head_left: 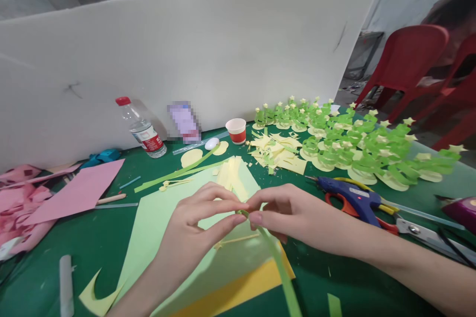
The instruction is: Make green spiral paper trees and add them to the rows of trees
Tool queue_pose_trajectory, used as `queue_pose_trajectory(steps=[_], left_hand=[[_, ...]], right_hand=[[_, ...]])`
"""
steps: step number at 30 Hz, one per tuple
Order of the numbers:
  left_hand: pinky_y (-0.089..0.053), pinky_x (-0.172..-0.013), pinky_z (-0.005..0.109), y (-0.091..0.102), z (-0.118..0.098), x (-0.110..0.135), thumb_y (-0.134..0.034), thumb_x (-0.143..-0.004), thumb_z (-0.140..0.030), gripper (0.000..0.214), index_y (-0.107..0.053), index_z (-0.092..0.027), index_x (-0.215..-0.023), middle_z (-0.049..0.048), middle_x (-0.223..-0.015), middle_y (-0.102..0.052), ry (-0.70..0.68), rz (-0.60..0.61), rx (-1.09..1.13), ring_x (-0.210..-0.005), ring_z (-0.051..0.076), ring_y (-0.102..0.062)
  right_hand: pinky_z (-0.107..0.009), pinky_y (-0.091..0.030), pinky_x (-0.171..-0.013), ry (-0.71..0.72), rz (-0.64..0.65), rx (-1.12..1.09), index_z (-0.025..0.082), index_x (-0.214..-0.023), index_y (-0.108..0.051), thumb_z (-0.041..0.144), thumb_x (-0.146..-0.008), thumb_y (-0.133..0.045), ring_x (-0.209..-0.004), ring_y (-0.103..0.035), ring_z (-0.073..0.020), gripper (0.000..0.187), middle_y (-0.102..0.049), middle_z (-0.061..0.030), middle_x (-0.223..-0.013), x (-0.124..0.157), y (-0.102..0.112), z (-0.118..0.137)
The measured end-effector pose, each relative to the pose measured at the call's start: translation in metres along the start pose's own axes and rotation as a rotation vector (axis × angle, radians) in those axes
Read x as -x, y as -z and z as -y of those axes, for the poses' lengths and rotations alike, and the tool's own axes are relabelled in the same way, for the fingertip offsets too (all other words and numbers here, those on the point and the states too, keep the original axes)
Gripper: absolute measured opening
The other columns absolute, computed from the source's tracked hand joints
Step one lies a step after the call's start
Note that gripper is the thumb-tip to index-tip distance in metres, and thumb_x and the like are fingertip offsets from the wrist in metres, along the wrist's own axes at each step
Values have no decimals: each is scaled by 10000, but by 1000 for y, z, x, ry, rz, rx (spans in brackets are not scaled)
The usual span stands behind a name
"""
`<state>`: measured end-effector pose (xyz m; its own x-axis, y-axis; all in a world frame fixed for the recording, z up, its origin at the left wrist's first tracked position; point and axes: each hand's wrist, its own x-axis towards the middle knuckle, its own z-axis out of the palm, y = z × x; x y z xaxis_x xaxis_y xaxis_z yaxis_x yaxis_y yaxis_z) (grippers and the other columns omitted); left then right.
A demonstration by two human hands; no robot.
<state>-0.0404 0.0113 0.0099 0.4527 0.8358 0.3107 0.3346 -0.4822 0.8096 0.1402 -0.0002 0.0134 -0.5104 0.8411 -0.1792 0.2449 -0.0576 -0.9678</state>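
Observation:
My left hand (203,223) and my right hand (286,213) meet over the middle of the green table (357,282). Both pinch the same green paper strip (280,267), whose upper end sits between the fingertips and whose tail runs down toward me. Under the hands lies a light green sheet (159,218) on top of a yellow sheet (238,290). A bundle of pale yellow strips (234,176) lies just beyond my fingers.
Several finished green paper trees (357,148) with star tops stand at the right. A blue glue gun (353,198) and scissors (409,228) lie near my right arm. A water bottle (143,131), red paper cup (237,131), pink paper (74,190) and yellow scraps (277,153) lie behind.

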Motion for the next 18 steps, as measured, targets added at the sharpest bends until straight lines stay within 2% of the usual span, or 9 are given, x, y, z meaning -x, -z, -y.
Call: queue_pose_trajectory(steps=[5,9,14,18], left_hand=[[-443,-616,231,-1,-2,1,-611,-744,-158,169,-707,-292,-704,3,-703,-607,-127,-32,-122,-697,148,-534],[-445,-588,241,-1,-2,2,-618,-745,-205,149,-712,-319,-735,1,-664,-575,-130,-43,-138,-667,148,-514],[-446,-569,261,-4,-1,2,-624,-744,-265,115,-718,-302,-689,2,-602,-535,-103,-48,-142,-614,145,-487],[-445,-586,268,-6,-3,2,-621,-751,-266,118,-714,-292,-683,1,-588,-528,-143,-21,-179,-604,143,-476]], right_hand=[[-209,-192,-448,-68,50,-231,145,-779,-587,405,-701,-618,-479,-274,-41,273,-358,75,-527,-4,-1,-3],[-217,-170,-452,-79,76,-314,149,-765,-580,395,-682,-643,-479,-254,-38,267,-366,76,-535,-5,-2,-6],[-228,-148,-460,-100,68,-302,164,-759,-581,401,-663,-661,-494,-237,-53,268,-317,78,-513,-5,-3,-4],[-231,-163,-477,-82,55,-250,159,-733,-579,448,-650,-660,-532,-264,-63,311,-351,63,-547,-5,-3,-3]])
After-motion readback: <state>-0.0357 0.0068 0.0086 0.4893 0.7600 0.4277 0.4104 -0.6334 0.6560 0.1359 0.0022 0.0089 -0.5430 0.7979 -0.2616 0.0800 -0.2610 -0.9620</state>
